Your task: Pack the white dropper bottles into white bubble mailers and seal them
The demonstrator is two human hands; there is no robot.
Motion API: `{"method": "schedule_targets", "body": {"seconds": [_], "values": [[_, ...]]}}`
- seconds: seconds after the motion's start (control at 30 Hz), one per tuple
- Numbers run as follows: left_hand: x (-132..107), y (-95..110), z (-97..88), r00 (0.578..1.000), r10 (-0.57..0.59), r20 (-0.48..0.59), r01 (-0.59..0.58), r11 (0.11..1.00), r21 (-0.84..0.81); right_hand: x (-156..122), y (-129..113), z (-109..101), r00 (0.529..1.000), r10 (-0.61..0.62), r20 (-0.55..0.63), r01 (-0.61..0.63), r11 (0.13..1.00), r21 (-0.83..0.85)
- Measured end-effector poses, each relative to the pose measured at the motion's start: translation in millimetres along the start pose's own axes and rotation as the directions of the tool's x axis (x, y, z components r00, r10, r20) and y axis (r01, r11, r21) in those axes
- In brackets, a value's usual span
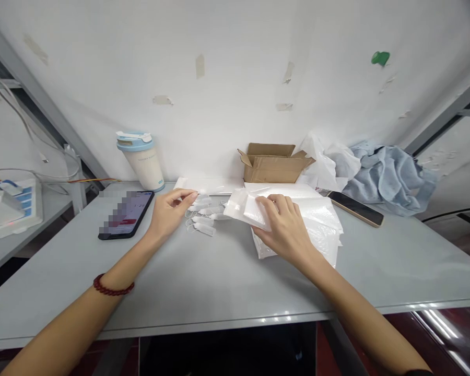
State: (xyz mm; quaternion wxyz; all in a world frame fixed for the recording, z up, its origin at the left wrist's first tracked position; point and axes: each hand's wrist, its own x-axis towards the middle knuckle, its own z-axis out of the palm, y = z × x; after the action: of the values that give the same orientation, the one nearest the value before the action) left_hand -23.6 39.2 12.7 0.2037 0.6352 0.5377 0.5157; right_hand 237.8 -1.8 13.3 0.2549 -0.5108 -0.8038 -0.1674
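My left hand point(173, 210) is closed in a pinch, thumb against forefinger, above the left end of a small pile. Whatever sits between those fingertips is too small to make out. The pile is several slim white translucent pieces with thin loops point(204, 220), lying on the table. My right hand point(282, 225) grips a white plastic packet point(238, 202), thumb on the near side and fingers over the top. Beneath and beside it lies a stack of white bubble bags point(320, 222), partly hidden by the hand.
An open cardboard box point(276, 168) stands against the wall, with white plastic bags point(320, 159) and a blue cloth point(391, 177) to its right. Phones lie at left point(127, 214) and right point(356, 208). A blue-lidded cup point(144, 163) stands behind the left phone on the grey table point(203, 282).
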Motion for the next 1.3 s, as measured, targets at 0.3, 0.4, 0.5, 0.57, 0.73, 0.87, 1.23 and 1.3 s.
{"method": "schedule_targets", "body": {"seconds": [0.3, 0.4, 0.5, 0.57, 0.73, 0.87, 1.23, 1.3], "values": [[-13, 15, 6.9, 0.949, 0.174, 0.264, -0.170, 0.985, -0.039, -6, -10, -4, 0.998, -0.060, 0.023, 0.059, 0.997, 0.044], [-23, 16, 18.7, 0.950, 0.144, 0.276, -0.130, 0.989, -0.066, -10, -19, -5, 0.995, -0.100, 0.030, 0.099, 0.994, 0.043], [-32, 20, 26.9, 0.944, 0.120, 0.308, -0.102, 0.992, -0.074, -12, -25, -5, 0.991, -0.122, 0.044, 0.119, 0.991, 0.062], [-35, 24, 28.1, 0.942, 0.116, 0.314, -0.097, 0.992, -0.075, -12, -26, -5, 0.992, -0.118, 0.041, 0.115, 0.991, 0.068], [-22, 23, 14.2, 0.976, 0.041, 0.212, -0.039, 0.999, -0.017, -8, -16, -5, 0.999, -0.040, -0.017, 0.041, 0.998, 0.049], [0, 4, -6.8, 0.936, -0.095, 0.338, 0.000, 0.963, 0.269, -3, -3, -6, 0.996, 0.037, -0.075, -0.036, 0.999, 0.021], [2, -24, -17.7, 0.799, -0.080, 0.596, -0.248, 0.859, 0.447, 0, 3, -5, 0.992, 0.078, -0.097, -0.075, 0.997, 0.027], [-1, -23, -13.2, 0.781, -0.090, 0.618, -0.261, 0.852, 0.454, -1, 2, -4, 0.994, 0.071, -0.088, -0.069, 0.997, 0.026]]}}
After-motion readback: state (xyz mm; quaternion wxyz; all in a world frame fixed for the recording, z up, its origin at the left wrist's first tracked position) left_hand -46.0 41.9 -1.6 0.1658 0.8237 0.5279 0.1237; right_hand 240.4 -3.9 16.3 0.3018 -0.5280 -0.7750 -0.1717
